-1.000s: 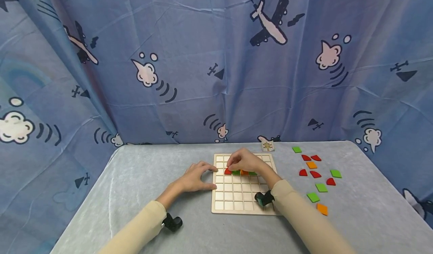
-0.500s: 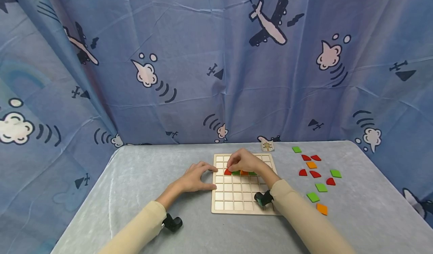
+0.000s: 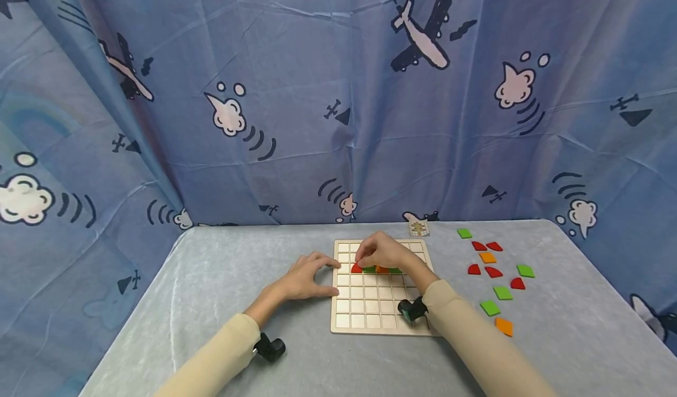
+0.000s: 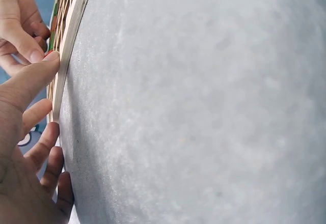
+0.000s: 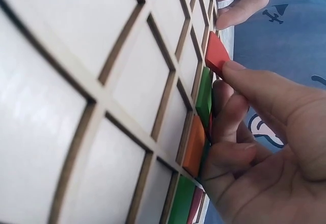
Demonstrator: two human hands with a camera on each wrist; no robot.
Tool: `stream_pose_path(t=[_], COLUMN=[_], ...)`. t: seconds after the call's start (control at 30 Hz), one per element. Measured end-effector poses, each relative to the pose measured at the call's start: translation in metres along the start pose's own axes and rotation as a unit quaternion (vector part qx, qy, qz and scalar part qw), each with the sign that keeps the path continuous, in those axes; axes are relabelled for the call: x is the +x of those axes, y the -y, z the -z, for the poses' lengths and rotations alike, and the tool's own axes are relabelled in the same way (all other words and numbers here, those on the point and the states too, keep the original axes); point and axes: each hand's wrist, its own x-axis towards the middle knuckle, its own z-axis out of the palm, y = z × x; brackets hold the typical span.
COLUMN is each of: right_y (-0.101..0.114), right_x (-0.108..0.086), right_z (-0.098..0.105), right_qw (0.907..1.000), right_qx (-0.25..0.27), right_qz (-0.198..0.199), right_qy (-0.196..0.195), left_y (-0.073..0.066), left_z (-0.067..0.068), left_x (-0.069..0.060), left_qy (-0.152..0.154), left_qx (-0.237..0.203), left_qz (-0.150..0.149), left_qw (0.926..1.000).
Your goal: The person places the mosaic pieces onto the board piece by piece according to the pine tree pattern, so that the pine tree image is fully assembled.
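A wooden grid board [image 3: 357,306] lies on the table, with a row of pieces in its upper part. My right hand [image 3: 383,251] pinches a red piece [image 5: 216,53] between thumb and fingers at the left end of that row. Beside it in the right wrist view sit a green piece [image 5: 204,95], an orange piece [image 5: 193,145] and another green piece [image 5: 181,199]. My left hand [image 3: 305,276] has thumb and fingers spread, their tips touching the board's left edge. In the left wrist view the left thumb [image 4: 35,79] rests by the wooden rim [image 4: 71,35].
Loose red, green and orange pieces lie right of the board, among them an orange one [image 3: 504,326] and a green one [image 3: 525,271]. A small patterned card [image 3: 419,228] lies behind the board. A patterned curtain [image 3: 296,91] hangs behind the table [image 3: 238,244].
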Motion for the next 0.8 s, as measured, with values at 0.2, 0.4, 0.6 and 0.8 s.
stream_pose_path(t=[0.2, 0.4, 0.6, 0.8], right_y=[0.0, -0.003, -0.006, -0.013], right_x=[-0.001, -0.001, -0.008, -0.017], right_z=[0.001, 0.004, 0.013, 0.024], right_qw=[1.0, 0.9999, 0.9996, 0.9989], right_qx=[-0.005, -0.003, 0.021, 0.037], right_qz=[-0.007, -0.014, -0.018, -0.028], right_qy=[-0.005, -0.007, -0.003, -0.001], left_y=[0.0, -0.001, -0.002, -0.001], left_z=[0.0, 0.0, 0.0, -0.001], left_x=[0.001, 0.002, 0.001, 0.0], left_qy=[-0.002, -0.006, -0.004, -0.006], left_qx=[-0.001, 0.004, -0.002, 0.002], left_qz=[-0.004, -0.006, -0.004, -0.002], left_qw=[1.0, 1.0, 1.0, 1.0])
